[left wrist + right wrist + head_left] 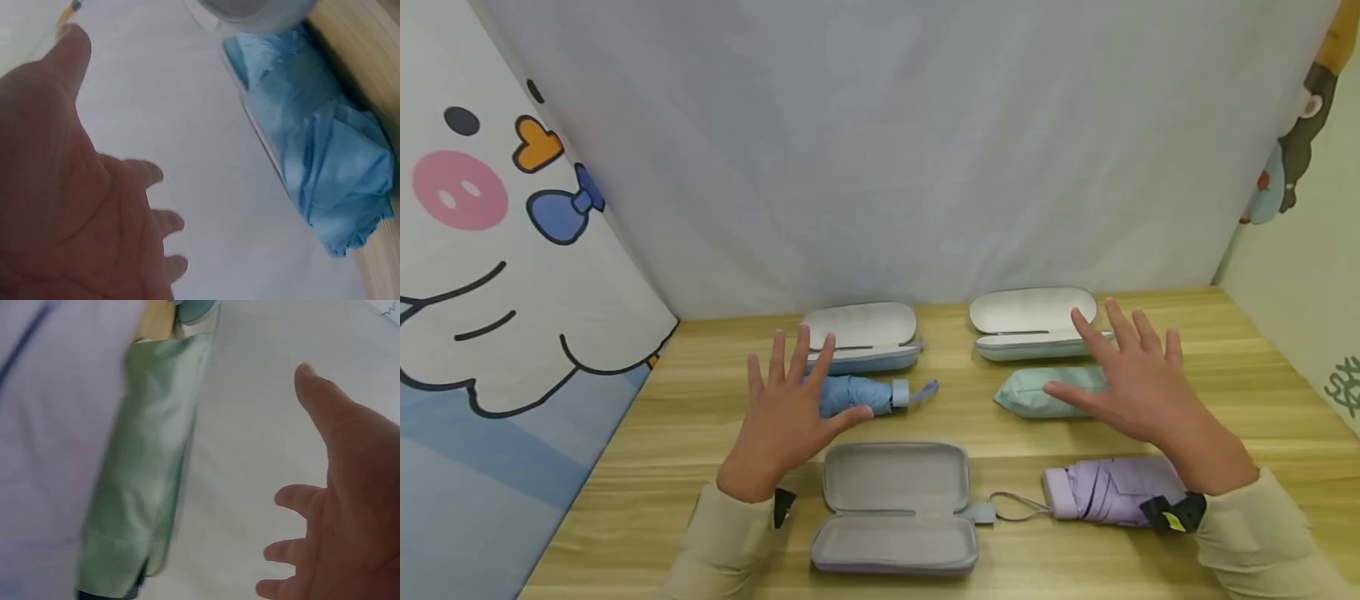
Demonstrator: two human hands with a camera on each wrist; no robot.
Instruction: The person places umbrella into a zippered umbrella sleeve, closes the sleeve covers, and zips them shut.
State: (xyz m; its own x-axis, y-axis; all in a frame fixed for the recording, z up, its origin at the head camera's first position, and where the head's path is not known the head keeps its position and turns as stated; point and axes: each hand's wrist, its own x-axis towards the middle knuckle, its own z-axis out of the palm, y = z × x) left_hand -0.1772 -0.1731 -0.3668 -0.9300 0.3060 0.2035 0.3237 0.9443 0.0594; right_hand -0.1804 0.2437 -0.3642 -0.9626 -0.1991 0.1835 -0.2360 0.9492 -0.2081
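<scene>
My left hand (786, 417), fingers spread, hovers over the left end of a folded blue umbrella (857, 395) and holds nothing. My right hand (1138, 387) is spread likewise above a folded mint-green umbrella (1037, 393), hiding its right end. Below the right wrist lies a folded lilac umbrella (1120, 490), partly covered by the wrist strap. In the left wrist view the blue umbrella (319, 144) lies beyond the palm. In the right wrist view the green umbrella (147, 437) appears beside the blurred lilac one (50, 462).
An open case with a lilac base (895, 542) lies at the front, its pull tab beside the lilac umbrella's strap. Behind stand an open blue case (865, 362) and an open green case (1030, 348). A pale curtain (880, 150) borders the wooden table (647, 467) at the back.
</scene>
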